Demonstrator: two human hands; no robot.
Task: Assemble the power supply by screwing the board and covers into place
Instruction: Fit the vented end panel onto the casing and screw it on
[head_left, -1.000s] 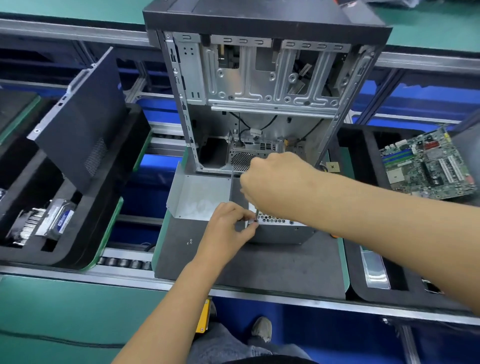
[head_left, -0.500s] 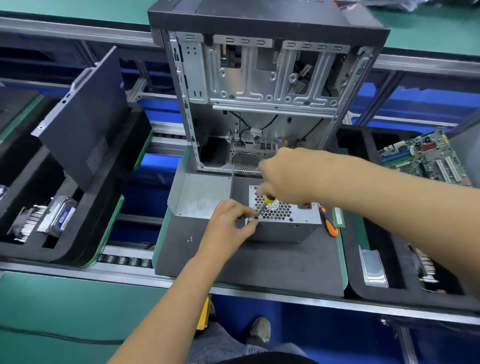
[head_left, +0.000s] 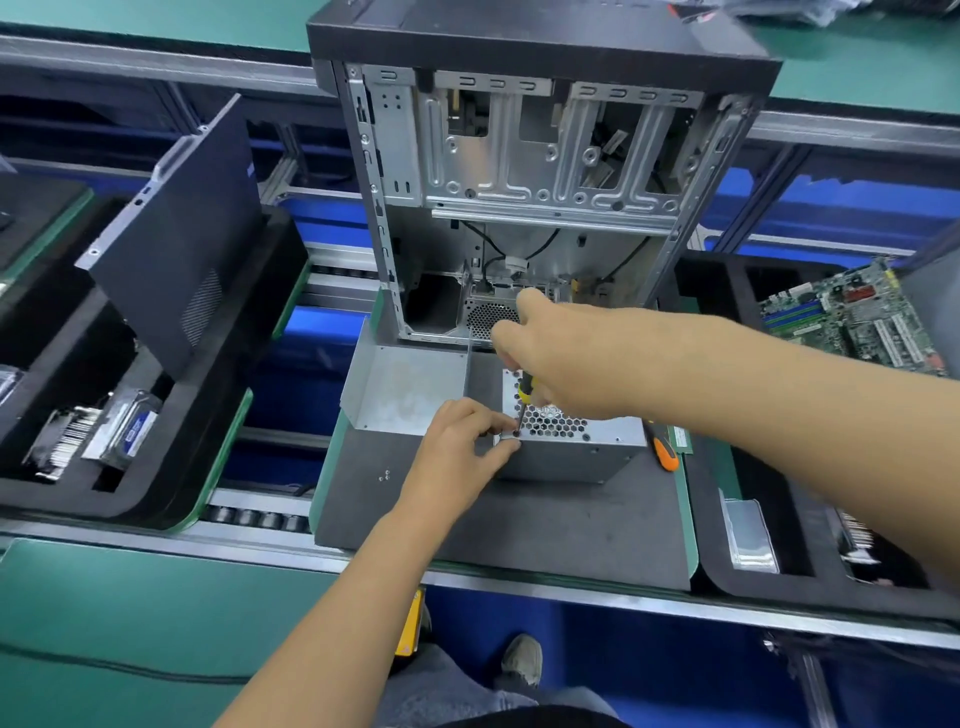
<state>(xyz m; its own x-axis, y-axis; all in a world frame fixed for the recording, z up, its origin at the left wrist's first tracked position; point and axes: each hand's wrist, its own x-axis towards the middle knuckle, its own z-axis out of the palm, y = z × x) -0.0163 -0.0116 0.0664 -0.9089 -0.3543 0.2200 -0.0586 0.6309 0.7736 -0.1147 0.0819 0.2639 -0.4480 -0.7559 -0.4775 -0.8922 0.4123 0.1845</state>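
Note:
The grey metal power supply (head_left: 576, 457) sits on a dark mat (head_left: 519, 525), its perforated top face up. My right hand (head_left: 561, 358) grips a yellow-and-black screwdriver (head_left: 523, 397) whose tip stands on the near left corner of the top. My left hand (head_left: 462, 447) pinches that corner at the screwdriver tip; whether it holds a screw there is too small to tell. A bent grey metal cover (head_left: 402, 387) lies just left of the supply.
An open computer case (head_left: 524, 166) stands behind the supply. An orange-handled screwdriver (head_left: 665, 452) lies right of it. A motherboard (head_left: 852, 317) rests in the right foam tray; a black side panel (head_left: 176, 228) and a drive (head_left: 124, 431) sit in the left tray.
My right hand has lifted back from over the supply, uncovering its perforated top and the screwdriver handle. My left hand stays at the same corner.

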